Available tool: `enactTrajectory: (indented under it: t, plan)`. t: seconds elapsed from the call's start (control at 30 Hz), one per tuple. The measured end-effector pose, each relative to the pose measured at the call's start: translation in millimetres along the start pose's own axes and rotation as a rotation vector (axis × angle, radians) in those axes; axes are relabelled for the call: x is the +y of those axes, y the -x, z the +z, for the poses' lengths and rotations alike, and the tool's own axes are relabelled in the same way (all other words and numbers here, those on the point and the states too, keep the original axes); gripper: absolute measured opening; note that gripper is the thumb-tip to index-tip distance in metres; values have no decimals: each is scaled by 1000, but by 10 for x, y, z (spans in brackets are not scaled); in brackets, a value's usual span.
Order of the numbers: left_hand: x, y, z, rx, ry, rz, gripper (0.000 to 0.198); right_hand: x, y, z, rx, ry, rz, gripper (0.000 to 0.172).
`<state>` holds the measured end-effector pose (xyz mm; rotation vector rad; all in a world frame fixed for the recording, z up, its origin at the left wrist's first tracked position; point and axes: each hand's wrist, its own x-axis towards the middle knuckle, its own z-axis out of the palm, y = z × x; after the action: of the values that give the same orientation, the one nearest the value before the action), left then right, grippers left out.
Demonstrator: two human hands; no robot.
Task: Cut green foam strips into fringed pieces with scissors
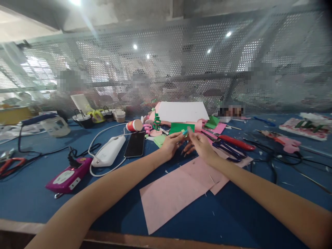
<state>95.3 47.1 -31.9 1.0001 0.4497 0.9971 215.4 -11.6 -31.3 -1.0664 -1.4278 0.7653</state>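
My left hand (171, 144) and my right hand (201, 144) meet above the middle of the table. Between the fingertips of the left hand is a small teal-blue piece (184, 132) with a pale green bit beside it; it is too small to name its kind. The right fingers touch or come very near its other end and are slightly blurred. Just behind the hands lies a dark green sheet (178, 128). Under and in front of them, pale pink sheets (171, 193) lie on the blue table (121, 207). Scissors (229, 150) with dark blue handles rest right of the right hand.
On the left are a black phone (135, 144), a white power bank-like box (110, 151) with a cable, and a purple power strip (70, 176). A red-handled tool (237, 142) and a pink glue gun (286, 143) lie right. White sheets (183, 111) sit behind, before a perforated metal screen (166, 62).
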Motion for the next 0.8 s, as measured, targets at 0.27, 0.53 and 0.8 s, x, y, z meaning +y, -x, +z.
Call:
enactTrajectory:
  t: [0.27, 0.53, 0.8]
  plan:
    - [5, -19, -2, 34, -28, -39, 10, -1, 5, -91, 147, 775, -393, 27]
    - [2, 9, 44, 40, -58, 0, 9, 25, 14, -115, 135, 943, -398, 29]
    - [22, 46, 46, -1, -64, 1, 16, 48, 23, -144, 159, 1020, -473, 35]
